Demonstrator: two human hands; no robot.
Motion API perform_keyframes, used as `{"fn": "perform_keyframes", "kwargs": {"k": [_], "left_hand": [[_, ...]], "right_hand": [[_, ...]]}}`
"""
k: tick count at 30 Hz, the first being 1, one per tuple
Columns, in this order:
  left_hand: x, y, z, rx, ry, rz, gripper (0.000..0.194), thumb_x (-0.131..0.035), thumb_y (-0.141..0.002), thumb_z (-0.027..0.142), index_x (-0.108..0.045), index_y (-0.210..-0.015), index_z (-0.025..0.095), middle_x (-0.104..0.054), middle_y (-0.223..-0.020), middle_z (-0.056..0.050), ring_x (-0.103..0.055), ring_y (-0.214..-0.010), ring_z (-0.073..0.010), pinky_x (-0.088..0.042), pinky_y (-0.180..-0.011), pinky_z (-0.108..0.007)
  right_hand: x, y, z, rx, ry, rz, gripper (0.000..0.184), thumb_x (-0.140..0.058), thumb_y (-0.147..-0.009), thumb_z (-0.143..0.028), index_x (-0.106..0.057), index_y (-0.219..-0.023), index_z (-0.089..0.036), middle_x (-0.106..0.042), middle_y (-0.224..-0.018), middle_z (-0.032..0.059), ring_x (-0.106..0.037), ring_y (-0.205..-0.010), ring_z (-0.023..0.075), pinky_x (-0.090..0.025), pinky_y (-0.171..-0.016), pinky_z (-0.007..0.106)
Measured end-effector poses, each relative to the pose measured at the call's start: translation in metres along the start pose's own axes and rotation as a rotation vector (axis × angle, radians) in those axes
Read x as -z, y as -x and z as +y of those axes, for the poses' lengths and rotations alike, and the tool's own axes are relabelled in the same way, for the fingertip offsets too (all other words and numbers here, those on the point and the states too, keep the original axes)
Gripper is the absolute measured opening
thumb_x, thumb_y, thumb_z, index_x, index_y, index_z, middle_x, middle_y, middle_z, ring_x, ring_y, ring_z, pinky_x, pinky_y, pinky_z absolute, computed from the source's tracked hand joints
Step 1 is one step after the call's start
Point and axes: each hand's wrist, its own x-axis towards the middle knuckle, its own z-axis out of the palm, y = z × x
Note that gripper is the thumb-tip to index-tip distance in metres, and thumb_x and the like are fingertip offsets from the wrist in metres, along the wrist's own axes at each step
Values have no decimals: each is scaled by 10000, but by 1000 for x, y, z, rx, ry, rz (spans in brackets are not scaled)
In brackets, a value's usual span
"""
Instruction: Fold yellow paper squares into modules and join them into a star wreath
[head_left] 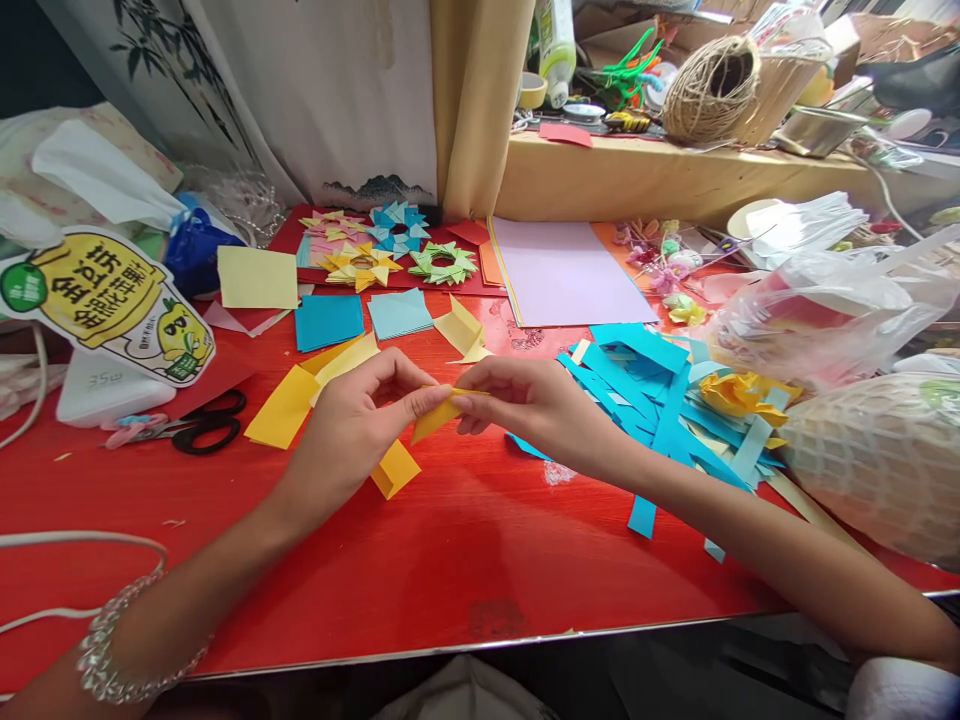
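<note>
While four multicoloured folded-paper rings (pixel 388 246) are lying far, seemingly finished, the left hand (pixel 356 420) and right hand (pixel 529 395) are pinching part-folded yellow paper (pixel 433 420); flat yellow squares (pixel 281 405) are seemingly awaiting folding, left.

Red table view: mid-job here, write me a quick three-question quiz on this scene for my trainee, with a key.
1. Multiple choice: what colour is the folded paper between the fingers of the left hand and the right hand?
A) blue
B) yellow
C) pink

2. True or false: the black-handled scissors lie on the table, apart from both hands.

3. Fill in: just right of the dark blue squares, in the picture, lie ____ squares.

Key:
1. B
2. True
3. light blue
</note>
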Motion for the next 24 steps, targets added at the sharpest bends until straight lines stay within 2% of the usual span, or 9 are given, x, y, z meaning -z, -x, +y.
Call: {"fn": "perform_keyframes", "kwargs": {"k": [7,12,19,24], "left_hand": [[1,-1,2,18,-5,2,218,-620,-792,417,-603,-776,200,-599,-752,12,-538,-703,-128,-428,-609,-217],[1,1,1,12,-60,37,235,-615,-794,420,-593,-721,197,-593,-700,12,-531,-658,-130,-413,-574,-228],[-1,2,5,15,-41,-21,217,-620,-793,416,-621,-798,199,-598,-736,21,-537,-681,-110,-418,-587,-194],[-1,1,4,42,-46,-10,191,-617,-805,366,-599,-730,190,-569,-666,39,-505,-637,-86,-391,-559,-174]], "right_hand": [[0,-1,0,-33,-133,36,216,-556,-862,-337,-611,-871,-129,-662,-750,42,-676,-697,129,-571,-688,266],[-1,0,-1,-35,-79,21,213,-561,-855,-333,-624,-916,-139,-663,-800,47,-675,-742,135,-572,-709,273],[-3,-1,1,-33,-135,58,154,-514,-887,-270,-589,-902,-136,-647,-796,38,-675,-713,122,-579,-702,264],[-3,-1,3,-6,-102,52,182,-526,-880,-293,-597,-890,-126,-648,-832,52,-676,-734,129,-579,-700,260]]}}
